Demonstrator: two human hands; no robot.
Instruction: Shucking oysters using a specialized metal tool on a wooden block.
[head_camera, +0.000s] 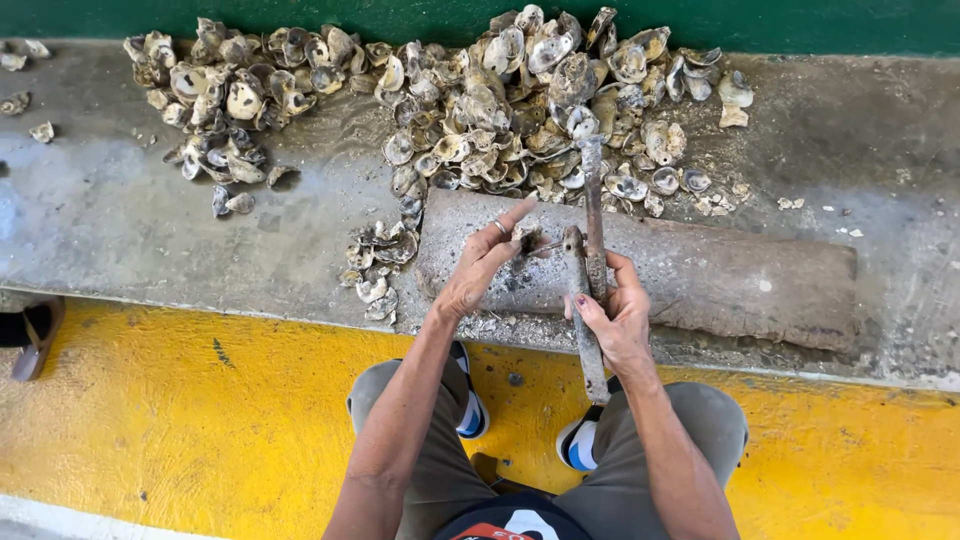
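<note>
Wide grey concrete ledge (150, 230) against a green wall, above a yellow painted floor (200, 420). Heaped along the back, a big pile of oyster shells (500, 100); smaller clump (375, 265) at the left of a worn stone block (720, 275). Right hand (618, 318) wrapped tight around a long rusty metal tool (590, 290), tip toward the pile. Left hand (485, 262), ringed, forefinger extended, pinching a small oyster (527, 238) on the block's left end, just beside the tool.
</note>
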